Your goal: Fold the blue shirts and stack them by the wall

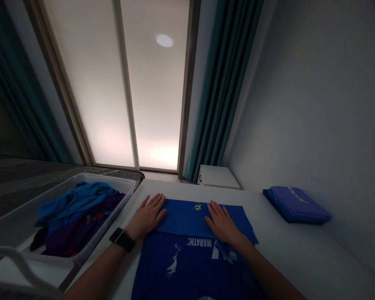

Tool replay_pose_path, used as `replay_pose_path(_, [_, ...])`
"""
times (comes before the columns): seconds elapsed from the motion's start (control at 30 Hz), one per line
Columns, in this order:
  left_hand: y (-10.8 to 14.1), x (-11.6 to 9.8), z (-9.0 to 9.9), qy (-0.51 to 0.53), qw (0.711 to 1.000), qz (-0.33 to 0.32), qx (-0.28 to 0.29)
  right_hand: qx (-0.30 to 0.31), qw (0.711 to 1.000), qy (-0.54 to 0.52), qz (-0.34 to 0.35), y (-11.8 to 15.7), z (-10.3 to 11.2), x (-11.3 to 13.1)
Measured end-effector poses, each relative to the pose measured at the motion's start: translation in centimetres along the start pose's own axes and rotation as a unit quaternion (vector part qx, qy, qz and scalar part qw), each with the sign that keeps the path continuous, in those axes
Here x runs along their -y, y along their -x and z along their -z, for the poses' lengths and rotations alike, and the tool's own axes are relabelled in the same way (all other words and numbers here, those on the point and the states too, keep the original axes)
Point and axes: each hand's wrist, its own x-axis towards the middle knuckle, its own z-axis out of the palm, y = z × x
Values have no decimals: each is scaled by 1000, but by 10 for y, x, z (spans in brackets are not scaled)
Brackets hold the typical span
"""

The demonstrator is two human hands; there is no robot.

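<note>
A pair of tall frosted door panels (pixel 156 100) is filling much of the background, and a plain wall (pixel 315 104) is rising on the right. Teal curtains (pixel 226 91) are hanging on both sides of the panels. Below them, a white desk (pixel 200 192) is carrying a blue printed shirt (pixel 187 266), which is lying flat in front of the person. Its far part is forming a brighter blue band, and below this band white letters are showing, with "MARATH" readable. Just beside the desk, on the left, a whitish plastic bin (pixel 126 189) is holding loose blue and purple clothes (pixel 78 208). A small white cabinet (pixel 220 177) is standing beyond the far edge. On the right, near the wall, a folded stack of garments (pixel 300 204) is resting, with a purple one on top.

Both hands are holding nothing between the fingers; they are lying flat and open. The left hand (pixel 148 214) is touching the left end of the band, its fingers reaching past the far edge. The right hand (pixel 221 223) is pressing on the right half, palm down. A black smartwatch (pixel 122 239) is sitting on the left wrist, and a small yellow-green emblem (pixel 197 207) is showing between the hands.
</note>
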Motion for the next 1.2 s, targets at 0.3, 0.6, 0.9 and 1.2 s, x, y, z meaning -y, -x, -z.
replay_pose_path(0.3, [1, -48, -20, 33, 997, -37, 51, -26, 998, 1, -65, 6, -16, -32])
replay_pose_path(0.6, [-12, -18, -21, 28, 997, -41, 56, -34, 998, -6, -62, -17, -17, -22])
replay_pose_path(0.9, [-16, -17, -15, 12, 997, -34, 63, -83, 993, -69, -45, -23, -12, -42])
replay_pose_path(1.2, [-49, -111, -9, 31, 985, -170, 13, -208, 943, -261, 9, -5, -4, -108])
